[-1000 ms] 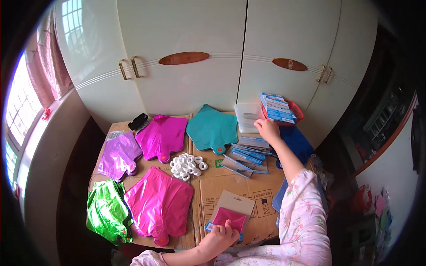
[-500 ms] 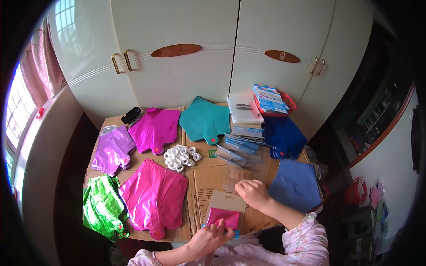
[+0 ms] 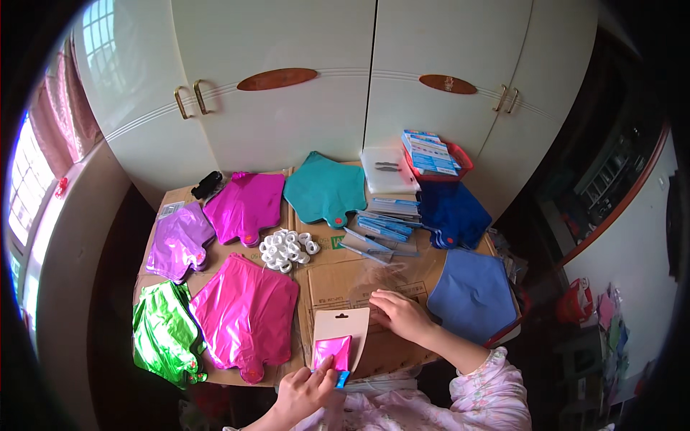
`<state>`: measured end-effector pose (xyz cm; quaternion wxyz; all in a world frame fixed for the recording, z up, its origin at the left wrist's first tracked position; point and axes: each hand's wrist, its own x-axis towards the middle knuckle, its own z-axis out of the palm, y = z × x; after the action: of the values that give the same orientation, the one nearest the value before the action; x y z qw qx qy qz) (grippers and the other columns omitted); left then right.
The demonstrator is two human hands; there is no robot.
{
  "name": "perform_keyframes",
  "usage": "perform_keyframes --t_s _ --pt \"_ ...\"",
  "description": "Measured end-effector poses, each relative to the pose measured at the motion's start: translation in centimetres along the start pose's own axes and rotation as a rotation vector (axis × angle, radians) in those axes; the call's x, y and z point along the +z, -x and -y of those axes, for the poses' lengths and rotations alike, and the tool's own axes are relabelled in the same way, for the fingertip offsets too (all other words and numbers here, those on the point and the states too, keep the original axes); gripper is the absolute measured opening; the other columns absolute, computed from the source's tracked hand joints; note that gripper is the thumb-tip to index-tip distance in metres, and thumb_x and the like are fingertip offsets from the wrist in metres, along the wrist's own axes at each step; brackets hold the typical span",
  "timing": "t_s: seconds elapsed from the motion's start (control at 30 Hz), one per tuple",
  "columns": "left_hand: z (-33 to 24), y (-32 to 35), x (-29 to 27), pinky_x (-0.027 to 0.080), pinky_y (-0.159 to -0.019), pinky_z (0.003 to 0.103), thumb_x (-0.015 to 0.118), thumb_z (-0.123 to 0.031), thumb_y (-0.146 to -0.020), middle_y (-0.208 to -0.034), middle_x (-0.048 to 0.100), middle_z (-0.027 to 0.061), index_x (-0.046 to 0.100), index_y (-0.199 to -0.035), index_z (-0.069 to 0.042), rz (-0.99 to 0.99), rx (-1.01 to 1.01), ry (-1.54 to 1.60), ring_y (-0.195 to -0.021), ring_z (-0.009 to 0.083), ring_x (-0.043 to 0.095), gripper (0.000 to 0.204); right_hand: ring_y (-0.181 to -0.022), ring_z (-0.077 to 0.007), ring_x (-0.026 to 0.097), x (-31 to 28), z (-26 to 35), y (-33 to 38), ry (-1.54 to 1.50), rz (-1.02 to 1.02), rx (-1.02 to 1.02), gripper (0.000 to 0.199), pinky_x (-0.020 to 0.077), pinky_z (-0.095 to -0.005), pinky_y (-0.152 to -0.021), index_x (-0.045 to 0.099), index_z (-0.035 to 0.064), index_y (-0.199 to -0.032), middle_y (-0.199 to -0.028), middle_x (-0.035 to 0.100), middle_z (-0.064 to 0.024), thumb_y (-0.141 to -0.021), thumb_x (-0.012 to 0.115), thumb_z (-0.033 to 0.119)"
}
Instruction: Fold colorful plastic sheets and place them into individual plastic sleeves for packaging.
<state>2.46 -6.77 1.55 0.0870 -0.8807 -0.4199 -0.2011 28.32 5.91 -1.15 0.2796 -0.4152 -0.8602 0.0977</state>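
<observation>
My left hand [image 3: 305,391] grips the lower end of a cream hanging card [image 3: 341,325] with a blue strip at its bottom. A folded pink foil piece [image 3: 332,350] lies on the card, with a finger pressed on it. To the right, my right hand [image 3: 402,316] is low over the cardboard, fingers stretched out and a little apart. Its fingertips are at the near side of clear plastic bags [image 3: 384,274], whose edges are hard to make out.
Flat foil balloons lie in stacks: green [image 3: 167,334], pink [image 3: 244,312], purple [image 3: 180,241], magenta [image 3: 246,207], teal [image 3: 325,188], navy [image 3: 456,214], slate blue [image 3: 471,296]. White ribbon rolls [image 3: 287,250], blue-edged packets [image 3: 384,224] and a red basket [image 3: 460,161] stand among them on cardboard.
The card and pink foil piece have moved left with my left hand, and the card is tilted up more. My right hand has shifted slightly left, its fingers uncurling.
</observation>
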Motion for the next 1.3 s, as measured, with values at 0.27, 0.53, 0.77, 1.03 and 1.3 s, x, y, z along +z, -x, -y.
perform_keyframes --t_s 0.27,0.53,0.77,1.03,1.3 --pt "0.1 -1.9 0.4 0.050 -0.050 0.024 0.059 -0.018 -0.072 -0.106 0.060 0.0150 0.053 -0.101 -0.014 0.093 0.274 -0.110 -0.070 0.0166 0.054 0.030 -0.096 -0.0273 0.061 0.4 0.7 0.3 -0.174 -0.017 0.109 0.021 0.0511 -0.0373 -0.081 0.061 0.0042 -0.102 -0.108 0.061 -0.0109 -0.082 0.060 0.006" --pt "0.7 -2.9 0.1 0.052 -0.051 0.027 0.056 -0.018 -0.076 -0.105 0.059 0.0203 0.051 -0.099 -0.012 0.190 0.280 -0.097 -0.073 0.0190 0.057 0.025 -0.091 -0.0261 0.061 0.8 0.1 0.7 -0.231 -0.049 0.141 0.016 0.0504 -0.0354 -0.078 0.063 0.0050 -0.095 -0.106 0.062 -0.0098 -0.079 0.065 0.008" --pt "0.7 -3.1 0.2 0.053 -0.052 0.030 0.056 -0.018 -0.076 -0.103 0.060 0.0224 0.051 -0.098 -0.011 0.203 0.284 -0.095 -0.071 0.0204 0.057 0.024 -0.106 -0.0260 0.056 0.7 1.1 1.0 0.122 -0.131 0.080 0.028 0.0460 -0.0362 -0.090 0.064 0.0019 -0.097 -0.108 0.062 -0.0106 -0.075 0.069 0.018" --pt "0.7 -3.1 0.5 0.051 -0.050 0.029 0.056 -0.017 -0.075 -0.102 0.060 0.0223 0.051 -0.096 -0.010 0.183 0.299 -0.098 -0.069 0.0197 0.056 0.023 -0.107 -0.0269 0.057 2.3 1.5 1.6 0.278 -0.136 0.013 0.028 0.0467 -0.0351 -0.091 0.064 -0.0007 -0.098 -0.110 0.062 -0.0130 -0.075 0.065 0.015" --pt "1.1 -3.3 -0.6 0.050 -0.052 0.028 0.056 -0.018 -0.076 -0.101 0.059 0.0213 0.050 -0.096 -0.011 0.251 0.240 -0.130 -0.067 0.0192 0.055 0.022 -0.100 -0.0257 0.056 1.4 2.6 1.5 0.145 -0.123 0.020 0.030 0.0488 -0.0340 -0.085 0.063 -0.0050 -0.100 -0.111 0.062 -0.0134 -0.073 0.064 0.009"
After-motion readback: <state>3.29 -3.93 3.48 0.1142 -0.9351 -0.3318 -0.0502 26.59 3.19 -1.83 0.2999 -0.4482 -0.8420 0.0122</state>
